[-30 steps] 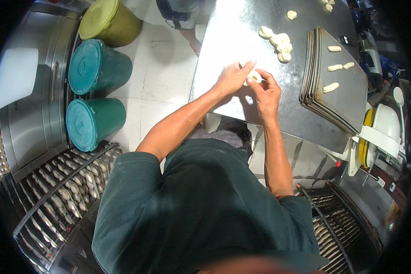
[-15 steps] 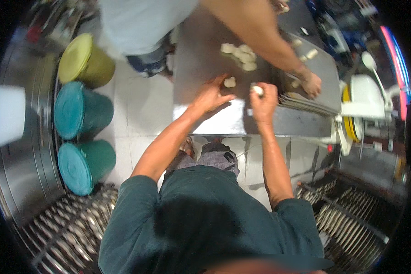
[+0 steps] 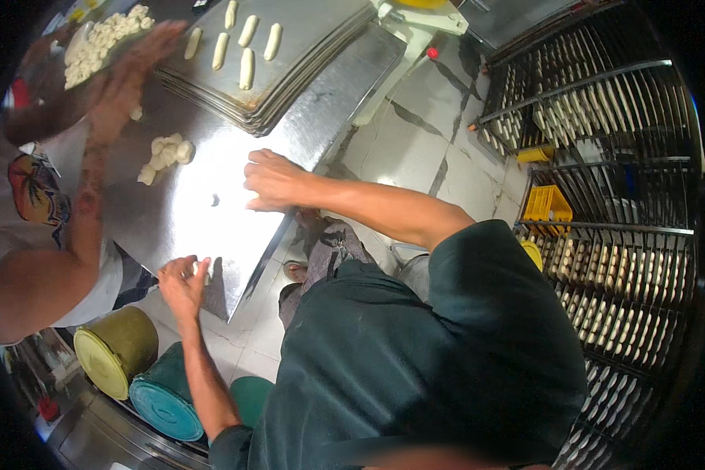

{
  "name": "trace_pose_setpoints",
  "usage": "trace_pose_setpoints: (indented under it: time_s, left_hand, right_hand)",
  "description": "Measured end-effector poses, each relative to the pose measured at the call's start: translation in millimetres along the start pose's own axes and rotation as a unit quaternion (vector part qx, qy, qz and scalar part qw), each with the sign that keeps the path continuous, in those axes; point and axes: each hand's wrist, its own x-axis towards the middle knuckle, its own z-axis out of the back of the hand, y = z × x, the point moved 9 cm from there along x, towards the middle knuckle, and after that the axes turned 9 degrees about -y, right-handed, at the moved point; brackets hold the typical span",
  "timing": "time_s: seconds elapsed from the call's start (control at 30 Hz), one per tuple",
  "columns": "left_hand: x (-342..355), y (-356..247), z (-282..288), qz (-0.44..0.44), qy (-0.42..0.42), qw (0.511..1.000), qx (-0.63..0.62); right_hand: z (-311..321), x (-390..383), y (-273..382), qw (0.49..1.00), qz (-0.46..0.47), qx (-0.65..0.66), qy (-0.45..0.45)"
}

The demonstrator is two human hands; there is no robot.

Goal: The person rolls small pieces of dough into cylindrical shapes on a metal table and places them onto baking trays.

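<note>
My left hand (image 3: 183, 287) is closed around a small pale piece of dough (image 3: 200, 269) near the front left edge of the steel table (image 3: 133, 211). Over the table's near edge, my right hand (image 3: 274, 182) is curled with knuckles up, and a bit of pale dough (image 3: 252, 200) peeks out under its fingers. Beyond both hands lies a small heap of dough pieces (image 3: 165, 157). Farther off, a stack of metal trays (image 3: 266, 110) carries several dough rolls (image 3: 247, 69) on its top sheet.
At the left a co-worker's blurred hands (image 3: 125, 82) move above the table, by a mound of dough balls (image 3: 106, 45). A yellow lidded bucket (image 3: 117, 352) and a teal one (image 3: 168, 395) stand lower left. Racks (image 3: 603, 251) holding loaded trays stand at the right.
The view has turned right, bringing the racks into fuller sight. My left hand, open beside a dough piece before, is now closed on dough. The co-worker's arm has drawn back from the trays.
</note>
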Motion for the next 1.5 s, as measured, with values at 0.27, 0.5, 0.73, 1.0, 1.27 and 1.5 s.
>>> trace_pose_setpoints:
  time_s: [0.27,0.5,0.73,1.0,1.27,1.5]
  left_hand:
    - [37,13,-26,-0.026,-0.095,0.991,0.091]
    - [61,9,-41,-0.001,0.0,1.0,0.008]
    - [54,-6,-25,-0.035,-0.092,0.994,0.038]
    - [37,-15,-18,-0.012,-0.095,0.993,0.062]
    - [22,-16,-6,0.012,-0.09,0.996,0.022]
    - [-18,-6,-19,0.129,0.061,0.988,-0.056]
  right_hand:
    - [-67,90,33,0.995,0.014,0.103,0.0]
    - [-77,85,24,0.99,0.024,-0.033,0.139]
    - [-59,78,33,0.994,0.101,0.033,0.006]
    - [-39,65,39,0.994,0.107,-0.015,0.0]
    - [-35,51,54,0.992,0.116,-0.012,-0.04]
    - [-47,15,19,0.988,0.153,-0.008,-0.004]
